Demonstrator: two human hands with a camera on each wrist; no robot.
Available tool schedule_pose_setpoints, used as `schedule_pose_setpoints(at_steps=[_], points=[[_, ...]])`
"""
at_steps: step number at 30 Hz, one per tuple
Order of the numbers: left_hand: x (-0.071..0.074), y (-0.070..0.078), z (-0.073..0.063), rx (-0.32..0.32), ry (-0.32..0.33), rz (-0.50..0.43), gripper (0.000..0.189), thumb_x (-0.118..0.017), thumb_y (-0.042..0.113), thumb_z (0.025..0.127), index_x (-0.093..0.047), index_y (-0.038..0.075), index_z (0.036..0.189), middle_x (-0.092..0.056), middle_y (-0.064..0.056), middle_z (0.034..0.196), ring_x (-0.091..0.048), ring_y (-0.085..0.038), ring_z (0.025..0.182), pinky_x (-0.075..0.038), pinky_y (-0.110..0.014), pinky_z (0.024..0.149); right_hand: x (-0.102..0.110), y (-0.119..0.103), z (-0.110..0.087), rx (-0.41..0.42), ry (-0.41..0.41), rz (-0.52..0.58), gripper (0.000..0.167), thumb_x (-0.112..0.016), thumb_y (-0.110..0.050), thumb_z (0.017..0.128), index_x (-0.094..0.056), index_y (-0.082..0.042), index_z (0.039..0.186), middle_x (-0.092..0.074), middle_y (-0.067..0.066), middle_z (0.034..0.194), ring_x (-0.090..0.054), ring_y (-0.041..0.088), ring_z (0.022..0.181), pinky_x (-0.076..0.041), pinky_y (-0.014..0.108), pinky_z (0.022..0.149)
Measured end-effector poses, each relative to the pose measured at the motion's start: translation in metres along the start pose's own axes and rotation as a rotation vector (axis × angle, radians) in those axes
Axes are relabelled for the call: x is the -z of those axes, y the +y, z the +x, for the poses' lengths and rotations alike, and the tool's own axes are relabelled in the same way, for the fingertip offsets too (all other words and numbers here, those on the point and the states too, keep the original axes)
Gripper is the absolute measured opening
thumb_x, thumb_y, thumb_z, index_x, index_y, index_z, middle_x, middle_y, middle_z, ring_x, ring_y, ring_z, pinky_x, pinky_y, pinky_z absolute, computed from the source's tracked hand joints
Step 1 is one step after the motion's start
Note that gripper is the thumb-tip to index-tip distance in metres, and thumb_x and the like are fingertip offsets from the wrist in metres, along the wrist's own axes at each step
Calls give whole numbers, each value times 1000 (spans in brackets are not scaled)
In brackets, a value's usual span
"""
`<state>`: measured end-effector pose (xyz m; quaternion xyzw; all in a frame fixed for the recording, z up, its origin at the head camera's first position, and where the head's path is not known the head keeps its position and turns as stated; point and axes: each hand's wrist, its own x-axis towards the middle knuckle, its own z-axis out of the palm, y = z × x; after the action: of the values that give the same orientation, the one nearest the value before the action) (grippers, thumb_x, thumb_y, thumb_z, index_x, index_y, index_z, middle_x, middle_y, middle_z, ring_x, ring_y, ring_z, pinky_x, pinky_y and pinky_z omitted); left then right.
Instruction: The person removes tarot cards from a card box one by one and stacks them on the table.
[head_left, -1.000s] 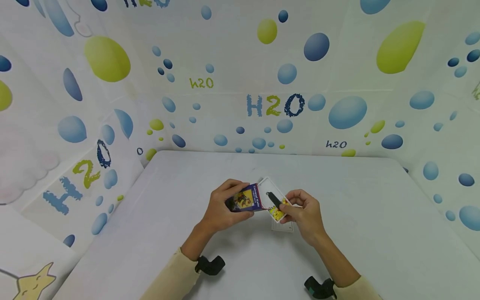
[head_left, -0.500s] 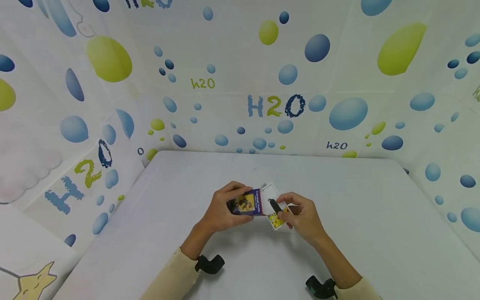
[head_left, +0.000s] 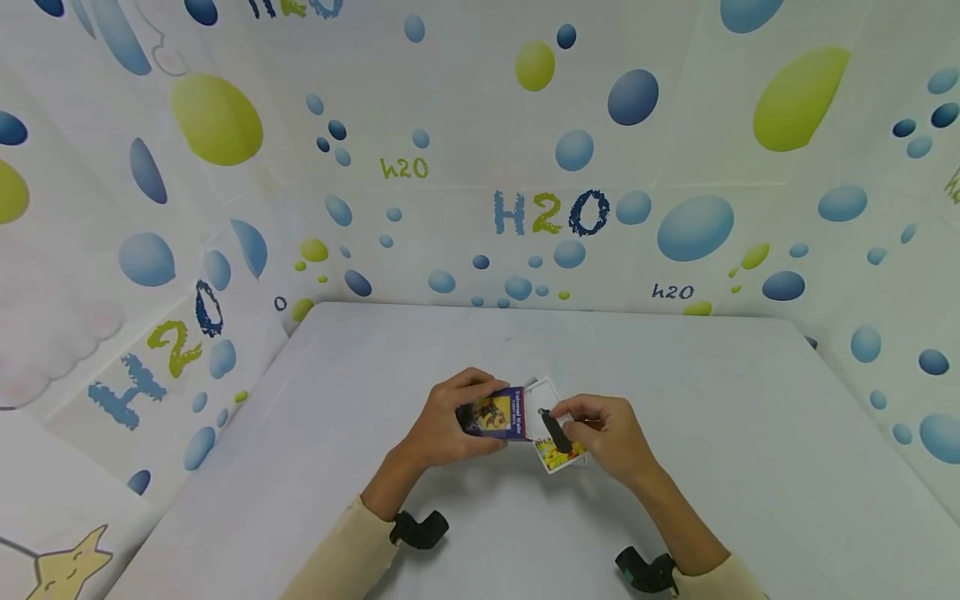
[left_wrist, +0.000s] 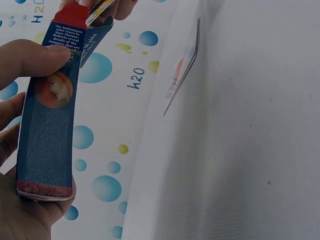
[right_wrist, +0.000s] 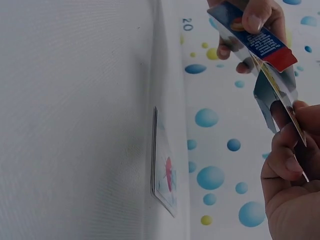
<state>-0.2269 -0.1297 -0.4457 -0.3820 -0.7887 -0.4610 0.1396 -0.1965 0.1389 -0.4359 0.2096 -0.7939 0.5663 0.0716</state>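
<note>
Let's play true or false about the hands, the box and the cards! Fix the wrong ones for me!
The left hand grips a box. True.
The right hand pinches a card. True.
The box's narrow side is green. False: it's blue and red.
Other cards lie on the table. True.
Both hands lie flat on the table. False: they hold things above it.
The card is all black. False: it shows white and yellow.
</note>
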Motion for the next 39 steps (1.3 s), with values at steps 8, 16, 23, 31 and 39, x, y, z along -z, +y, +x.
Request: schedule_pose_setpoints(at_steps=[8, 16, 23, 31, 39], points=[[-2, 1, -1, 4, -15, -6, 67, -91, 20, 69, -68, 13, 132, -62, -1, 124, -58, -19, 110, -54, -34, 92, 2, 0, -1, -18, -22, 6, 30, -65, 12, 84, -77, -7, 103, -71, 7, 87, -60, 20, 65, -56, 28, 61], [-2, 2, -1, 13, -8, -8, 66, -90, 20, 70, -68, 11, 132, -62, -3, 123, -59, -20, 109, -54, -34, 91, 3, 2, 0, -3, -13, 17, 28, -67, 11, 84, -77, -5, 104, -70, 11, 85, -59, 18, 64, -55, 27, 59], [2, 1, 0, 14, 16, 6, 67, -91, 20, 69, -68, 11, 132, -62, -2, 124, -59, -20, 110, -53, -35, 92, 5, 3, 1, 13, 24, 18, 27, -67, 10, 84, -77, -5, 104, -70, 10, 82, -55, 16, 61, -50, 24, 55], [6, -2, 0, 41, 42, 26, 67, -91, 21, 69, -69, 12, 132, -62, 0, 125, -59, -19, 111, -53, -37, 94, 7, 7, 2, -5, 82, -13, 27, -68, 11, 84, -78, -4, 103, -71, 8, 82, -55, 18, 60, -50, 24, 55], [9, -5, -1, 73, 62, 30, 69, -92, 19, 67, -69, 12, 131, -63, 0, 125, -59, -19, 111, -52, -37, 95, 9, 9, 3, -70, 123, -26, 26, -71, 11, 82, -77, -4, 103, -68, 10, 78, -55, 17, 61, -47, 23, 53]])
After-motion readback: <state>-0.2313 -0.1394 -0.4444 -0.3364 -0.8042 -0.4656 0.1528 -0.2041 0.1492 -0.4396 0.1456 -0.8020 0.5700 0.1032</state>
